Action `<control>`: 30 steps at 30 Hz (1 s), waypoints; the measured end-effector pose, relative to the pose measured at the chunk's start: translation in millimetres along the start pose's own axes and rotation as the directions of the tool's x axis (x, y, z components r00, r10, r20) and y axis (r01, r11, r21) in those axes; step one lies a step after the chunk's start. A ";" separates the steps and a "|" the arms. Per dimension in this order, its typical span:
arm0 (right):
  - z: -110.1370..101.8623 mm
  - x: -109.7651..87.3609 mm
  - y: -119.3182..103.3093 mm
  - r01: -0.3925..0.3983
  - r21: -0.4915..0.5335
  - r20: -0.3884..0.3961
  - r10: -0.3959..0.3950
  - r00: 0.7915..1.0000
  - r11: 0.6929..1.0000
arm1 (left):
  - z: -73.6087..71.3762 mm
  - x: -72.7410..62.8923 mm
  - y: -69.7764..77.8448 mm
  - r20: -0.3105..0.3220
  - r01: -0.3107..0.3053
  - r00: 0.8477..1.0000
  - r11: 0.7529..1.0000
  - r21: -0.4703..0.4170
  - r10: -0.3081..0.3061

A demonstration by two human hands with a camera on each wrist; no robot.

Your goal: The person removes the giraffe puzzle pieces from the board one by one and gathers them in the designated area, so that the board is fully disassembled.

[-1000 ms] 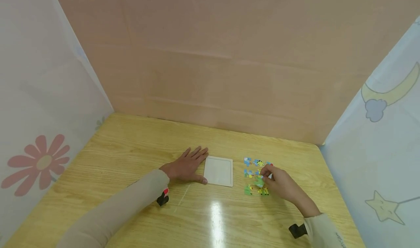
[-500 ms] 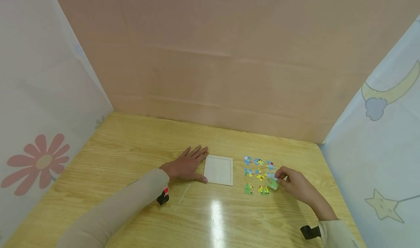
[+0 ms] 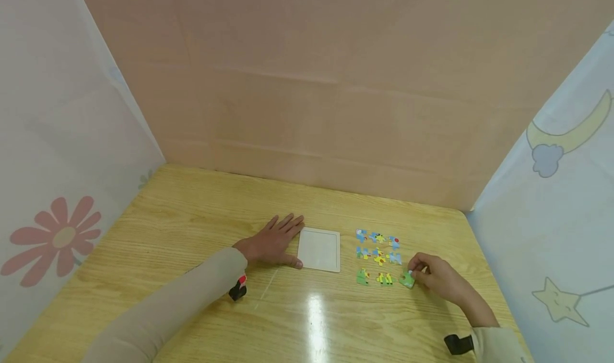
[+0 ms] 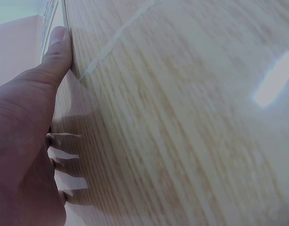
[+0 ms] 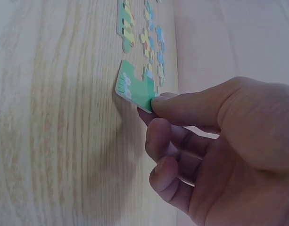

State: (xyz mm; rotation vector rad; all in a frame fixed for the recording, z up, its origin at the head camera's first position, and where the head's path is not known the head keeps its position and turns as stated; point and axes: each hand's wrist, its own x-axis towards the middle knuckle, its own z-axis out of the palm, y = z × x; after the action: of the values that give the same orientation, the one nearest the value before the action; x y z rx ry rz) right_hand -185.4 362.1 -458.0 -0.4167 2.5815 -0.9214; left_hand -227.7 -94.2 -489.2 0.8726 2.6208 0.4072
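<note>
My right hand [image 3: 438, 279] pinches a green jigsaw puzzle piece [image 5: 137, 87] between thumb and fingers, low over the table at the right end of the front row. In the right wrist view the piece is tilted, with a shadow beneath it. My left hand [image 3: 273, 244] rests spread on the table, its thumb and fingertips at the left edge of a square white puzzle tray [image 3: 318, 251]. To the tray's right, several colourful puzzle pieces lie in three rows; among them are a yellow piece [image 3: 380, 257] and a green-and-yellow piece [image 3: 363, 276].
The wooden table [image 3: 206, 208] meets a brown-papered wall [image 3: 288, 112] at the back. Patterned white sheets stand at both sides, with a flower [image 3: 62, 239] on the left and a moon [image 3: 571, 134] on the right. Light glares off the table's front.
My right hand has carried the green puzzle piece from over the middle of the rows to the right and towards me, lowering it beside the front row. The left hand stays put.
</note>
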 end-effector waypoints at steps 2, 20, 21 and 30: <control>1.8 0.7 1.5 -0.005 -0.008 -0.006 0.005 1.000 1.000 | 1.0 0.1 -0.5 0.002 0.001 1.000 1.000 0.003 -0.001; 10.2 -0.3 -0.2 -0.018 -0.065 -0.069 0.014 0.998 0.998 | 4.2 -0.2 -2.6 -0.006 -0.008 1.000 1.000 -0.011 0.008; 10.2 -0.6 -0.5 -0.023 -0.061 -0.067 0.019 0.998 0.998 | 3.9 -0.3 -2.5 -0.004 -0.006 1.000 1.000 -0.009 0.006; 13.8 0.5 -3.9 -0.043 -0.051 -0.087 0.039 0.995 0.998 | 2.2 2.0 -5.3 0.007 -0.011 1.000 1.000 -0.017 0.011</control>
State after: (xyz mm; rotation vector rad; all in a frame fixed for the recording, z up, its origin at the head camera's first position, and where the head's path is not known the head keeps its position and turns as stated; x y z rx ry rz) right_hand -179.3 351.5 -465.5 -0.3441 2.6865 -0.8764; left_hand -231.1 -96.7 -493.6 0.8814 2.6033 0.4279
